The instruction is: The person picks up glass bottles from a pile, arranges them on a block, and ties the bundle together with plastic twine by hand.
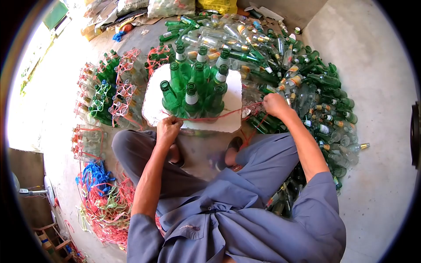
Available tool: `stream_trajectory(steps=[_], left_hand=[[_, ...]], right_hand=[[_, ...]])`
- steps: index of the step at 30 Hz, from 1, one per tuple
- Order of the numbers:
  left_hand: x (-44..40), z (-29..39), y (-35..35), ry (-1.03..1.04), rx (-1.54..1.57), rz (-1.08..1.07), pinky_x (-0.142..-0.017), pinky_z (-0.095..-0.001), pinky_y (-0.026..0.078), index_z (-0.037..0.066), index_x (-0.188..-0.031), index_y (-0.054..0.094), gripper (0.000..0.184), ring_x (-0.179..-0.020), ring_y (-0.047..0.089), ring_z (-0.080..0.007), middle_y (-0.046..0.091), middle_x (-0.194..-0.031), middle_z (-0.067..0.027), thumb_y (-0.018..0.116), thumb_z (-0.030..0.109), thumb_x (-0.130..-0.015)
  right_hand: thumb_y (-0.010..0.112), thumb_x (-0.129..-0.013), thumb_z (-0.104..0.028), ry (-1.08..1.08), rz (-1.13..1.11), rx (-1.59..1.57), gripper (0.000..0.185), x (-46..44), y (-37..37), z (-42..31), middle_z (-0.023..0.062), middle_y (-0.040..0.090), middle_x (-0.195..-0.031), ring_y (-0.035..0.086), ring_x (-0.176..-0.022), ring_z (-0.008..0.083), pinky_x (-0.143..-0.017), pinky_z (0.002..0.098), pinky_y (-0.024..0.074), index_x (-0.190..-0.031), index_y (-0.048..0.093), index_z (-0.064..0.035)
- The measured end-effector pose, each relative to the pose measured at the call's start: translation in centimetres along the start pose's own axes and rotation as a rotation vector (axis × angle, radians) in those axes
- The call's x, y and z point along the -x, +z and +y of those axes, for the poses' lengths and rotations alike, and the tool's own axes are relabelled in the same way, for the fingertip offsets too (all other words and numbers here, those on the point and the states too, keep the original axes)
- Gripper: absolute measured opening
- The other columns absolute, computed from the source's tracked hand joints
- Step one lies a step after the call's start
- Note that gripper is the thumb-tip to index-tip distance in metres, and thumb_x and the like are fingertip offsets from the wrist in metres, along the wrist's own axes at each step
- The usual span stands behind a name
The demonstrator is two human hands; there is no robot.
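Note:
Several green glass bottles [191,94] stand upright in a tight cluster on a white board [153,98] in front of my knees. A red string [215,117] runs across the near side of the cluster, low on the bottles. My left hand [169,130] is closed on the string at the board's near left edge. Off to the right, past the board, my right hand [275,105] is a fist around the other stretch of string, which slants up to it. A loose length of the string hangs below my right hand toward the floor.
A large heap of loose green and clear bottles [324,81] spreads from the back to the right. Tied bottle bundles [103,94] stand at the left. Tangled red and blue string [107,201] lies beside my left leg. Filled sacks [171,8] sit at the back.

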State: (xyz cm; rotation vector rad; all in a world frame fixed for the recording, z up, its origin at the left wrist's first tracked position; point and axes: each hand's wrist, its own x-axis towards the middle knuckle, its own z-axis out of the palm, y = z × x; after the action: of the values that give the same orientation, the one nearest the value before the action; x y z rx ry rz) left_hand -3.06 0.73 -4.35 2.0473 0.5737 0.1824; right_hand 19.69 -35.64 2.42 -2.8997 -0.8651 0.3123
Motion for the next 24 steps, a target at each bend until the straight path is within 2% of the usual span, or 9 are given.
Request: stream_trajectory(steps=[2, 6, 7, 10, 11, 14, 17, 20, 24], left_hand=[[0.0, -0.1, -0.1, -0.001, -0.002, 0.022, -0.06, -0.035, 0.049, -0.002, -0.083, 0.07, 0.02, -0.059, 0.061, -0.0175, 0.066, -0.065, -0.0135, 0.071, 0.017, -0.078], [-0.2, -0.7, -0.4, -0.005, 0.065, 0.054, -0.055, -0.0284, 0.047, -0.002, -0.079, 0.068, 0.018, -0.058, 0.059, -0.0091, 0.064, -0.064, -0.0041, 0.068, 0.015, -0.085], [-0.6, -1.3, -0.5, -0.038, 0.245, 0.041, -0.055, -0.0266, 0.046, 0.0, -0.08, 0.068, 0.017, -0.059, 0.059, -0.0085, 0.065, -0.068, -0.0029, 0.065, 0.014, -0.088], [-0.4, -0.7, -1.5, -0.033, 0.521, 0.167, -0.057, -0.0241, 0.044, 0.002, -0.082, 0.067, 0.015, -0.063, 0.059, -0.0081, 0.067, -0.073, -0.0019, 0.062, 0.013, -0.09], [-0.1, 0.0, -2.1, -0.052, 0.541, 0.194, -0.059, -0.0221, 0.042, 0.003, -0.085, 0.068, 0.013, -0.067, 0.06, -0.0075, 0.069, -0.078, -0.0024, 0.06, 0.013, -0.091], [0.7, 2.4, -3.6, -0.025, 0.532, 0.201, -0.066, -0.0239, 0.048, -0.002, -0.085, 0.065, 0.013, -0.07, 0.06, -0.0095, 0.068, -0.078, -0.0049, 0.058, 0.007, -0.092], [1.0, 3.0, -5.0, 0.102, 0.473, 0.167, -0.075, -0.0244, 0.046, -0.003, -0.082, 0.065, 0.017, -0.075, 0.057, -0.0078, 0.068, -0.078, -0.004, 0.061, 0.009, -0.094], [1.2, 3.7, -6.4, 0.106, 0.507, 0.177, -0.073, -0.0239, 0.045, -0.001, -0.081, 0.065, 0.02, -0.074, 0.057, -0.0076, 0.067, -0.077, -0.0038, 0.062, 0.013, -0.095], [1.1, 4.2, -8.2, 0.135, 0.667, 0.142, -0.073, -0.0238, 0.043, 0.0, -0.08, 0.066, 0.021, -0.071, 0.056, -0.0084, 0.066, -0.075, -0.0037, 0.063, 0.015, -0.093]], right_hand=[[0.058, -0.082, -0.018, -0.011, 0.097, 0.063, 0.021, 0.1, -2.7, -0.7, 0.0229, 0.069, -0.084, 0.067, -0.085, 0.0419, -0.081, 0.0494, 0.0532, -0.081, 0.072, -0.0015], [0.062, -0.084, -0.02, -0.114, 0.259, -0.023, 0.019, 1.2, -7.6, -2.9, 0.0192, 0.068, -0.08, 0.067, -0.08, 0.0388, -0.076, 0.0488, 0.0528, -0.079, 0.072, -0.006], [0.064, -0.085, -0.022, -0.152, 0.308, -0.096, 0.018, 1.5, -8.7, -3.7, 0.0184, 0.068, -0.078, 0.067, -0.076, 0.0368, -0.072, 0.0466, 0.0525, -0.08, 0.073, -0.0069], [0.067, -0.088, -0.016, -0.19, 0.185, -0.418, 0.015, 2.6, -11.7, -6.3, 0.0071, 0.065, -0.063, 0.061, -0.056, 0.0159, -0.059, 0.0309, 0.0493, -0.089, 0.074, -0.0024], [0.069, -0.089, -0.013, -0.22, 0.152, -0.434, 0.014, 2.6, -12.3, -6.7, 0.0006, 0.062, -0.062, 0.053, -0.058, 0.0058, -0.057, 0.0243, 0.0446, -0.089, 0.074, 0.0004], [0.07, -0.089, -0.011, -0.238, 0.085, -0.791, 0.013, 3.5, -13.3, -9.2, -0.0005, 0.063, -0.064, 0.055, -0.059, 0.0054, -0.056, 0.0243, 0.0449, -0.088, 0.074, 0.0012], [0.071, -0.091, -0.013, -0.233, -0.017, -0.888, 0.016, 4.0, -13.3, -11.6, -0.0006, 0.065, -0.065, 0.055, -0.06, 0.0037, -0.056, 0.0226, 0.0454, -0.085, 0.074, 0.0011], [0.069, -0.093, -0.016, -0.251, -0.154, -1.035, 0.021, 3.9, -10.8, -14.0, -0.0007, 0.065, -0.062, 0.056, -0.056, 0.0039, -0.052, 0.0226, 0.0447, -0.08, 0.073, -0.0002], [0.068, -0.095, -0.022, -0.269, -0.301, -0.971, 0.029, 2.4, -4.6, -17.4, 0.0, 0.064, -0.059, 0.056, -0.052, 0.0051, -0.049, 0.0234, 0.0436, -0.076, 0.073, -0.0002]])
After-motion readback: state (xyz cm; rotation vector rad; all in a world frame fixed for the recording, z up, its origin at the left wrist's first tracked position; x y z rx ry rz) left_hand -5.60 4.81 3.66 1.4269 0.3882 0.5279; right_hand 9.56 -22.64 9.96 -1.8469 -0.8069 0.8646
